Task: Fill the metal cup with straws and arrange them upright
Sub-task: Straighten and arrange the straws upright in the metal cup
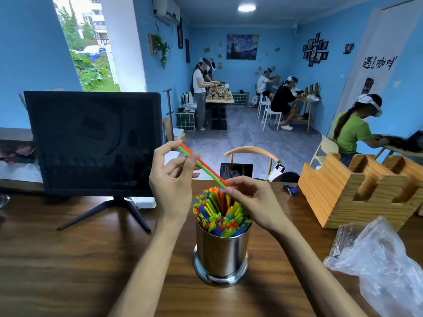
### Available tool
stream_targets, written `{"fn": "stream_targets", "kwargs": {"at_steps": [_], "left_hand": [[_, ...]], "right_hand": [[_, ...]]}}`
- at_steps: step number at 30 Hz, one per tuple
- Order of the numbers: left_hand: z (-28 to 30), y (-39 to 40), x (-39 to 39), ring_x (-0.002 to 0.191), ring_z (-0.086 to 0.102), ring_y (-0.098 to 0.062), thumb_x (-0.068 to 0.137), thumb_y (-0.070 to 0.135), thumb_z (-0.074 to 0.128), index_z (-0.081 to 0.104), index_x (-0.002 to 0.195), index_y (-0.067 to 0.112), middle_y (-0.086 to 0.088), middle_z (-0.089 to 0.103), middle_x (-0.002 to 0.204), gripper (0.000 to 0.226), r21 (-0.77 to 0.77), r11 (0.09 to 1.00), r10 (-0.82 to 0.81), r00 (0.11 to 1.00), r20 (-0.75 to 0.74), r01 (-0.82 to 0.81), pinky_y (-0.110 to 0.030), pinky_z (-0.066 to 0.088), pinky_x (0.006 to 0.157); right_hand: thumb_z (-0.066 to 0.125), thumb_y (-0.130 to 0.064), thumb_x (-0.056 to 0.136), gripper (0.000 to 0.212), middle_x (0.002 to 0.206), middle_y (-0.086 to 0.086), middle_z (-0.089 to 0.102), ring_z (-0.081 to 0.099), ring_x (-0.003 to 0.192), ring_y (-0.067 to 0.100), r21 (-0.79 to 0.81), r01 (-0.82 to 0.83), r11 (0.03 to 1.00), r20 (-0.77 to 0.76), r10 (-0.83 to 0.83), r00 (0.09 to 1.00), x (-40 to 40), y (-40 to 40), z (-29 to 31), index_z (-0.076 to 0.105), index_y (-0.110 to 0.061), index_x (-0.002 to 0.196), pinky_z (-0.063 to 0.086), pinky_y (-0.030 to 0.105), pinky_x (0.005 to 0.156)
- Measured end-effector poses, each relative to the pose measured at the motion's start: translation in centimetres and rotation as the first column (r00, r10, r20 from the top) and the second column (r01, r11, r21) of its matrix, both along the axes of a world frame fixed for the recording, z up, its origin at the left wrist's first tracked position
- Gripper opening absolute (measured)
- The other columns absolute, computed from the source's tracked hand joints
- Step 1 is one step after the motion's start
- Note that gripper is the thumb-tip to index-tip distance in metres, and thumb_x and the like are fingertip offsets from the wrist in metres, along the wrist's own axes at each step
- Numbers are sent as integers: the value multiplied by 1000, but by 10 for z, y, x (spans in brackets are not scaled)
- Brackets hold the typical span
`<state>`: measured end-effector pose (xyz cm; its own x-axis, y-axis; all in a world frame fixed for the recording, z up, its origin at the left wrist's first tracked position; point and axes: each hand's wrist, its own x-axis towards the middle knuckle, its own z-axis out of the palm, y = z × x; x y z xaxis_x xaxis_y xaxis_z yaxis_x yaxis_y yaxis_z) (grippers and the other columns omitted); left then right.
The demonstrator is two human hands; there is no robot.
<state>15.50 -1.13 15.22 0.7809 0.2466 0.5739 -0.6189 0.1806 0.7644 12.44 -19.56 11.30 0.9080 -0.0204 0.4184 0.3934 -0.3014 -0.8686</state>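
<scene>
Both my hands pinch two light, springy straws (206,167), left hand (174,179) near the top and right hand (249,197) low by the packed metal cup (220,250), gently so they don't kink.

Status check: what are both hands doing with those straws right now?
Left hand and right hand pinch two straws. Cup packed, upright. Nothing blocking.

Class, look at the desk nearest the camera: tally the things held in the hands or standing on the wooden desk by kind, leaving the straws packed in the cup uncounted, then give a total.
Straws held between the hands: 2 (orange straw, green straw)
Metal cup: 1
Monitor: 1
Wooden holder: 1
Plastic bag: 1
Total: 6
</scene>
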Motion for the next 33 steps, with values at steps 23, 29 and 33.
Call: {"fn": "stream_targets", "kwargs": {"at_steps": [23,29,33], "left_hand": [[-3,24,5,91,74,-22,91,-2,65,64,100,15,-7,77,84,20,-331,913,-372,823,-429,240,-27,57,84],[22,37,-2,79,70,-16,91,-12,57,56,107,16,0,68,78,32,-353,922,-259,932,-254,160,-26,58,79],[33,34,-15,69,69,-11,84,-16,63,55,110,17,-2,67,78,42,-104,994,12,993,-120,-25,-27,57,74]], "right_hand": [[82,-20,78,29,72,7,75,65,57,16,618,247,746,140,-414,899,-6,-17,33,66,-11,101,52,28,59],[77,-23,82,8,89,3,77,67,66,13,540,201,817,240,-379,894,-8,-14,39,77,-26,89,50,22,55],[71,-9,92,18,92,22,74,71,74,8,362,198,911,267,-305,914,-9,-5,39,74,-24,101,53,19,62]]}}
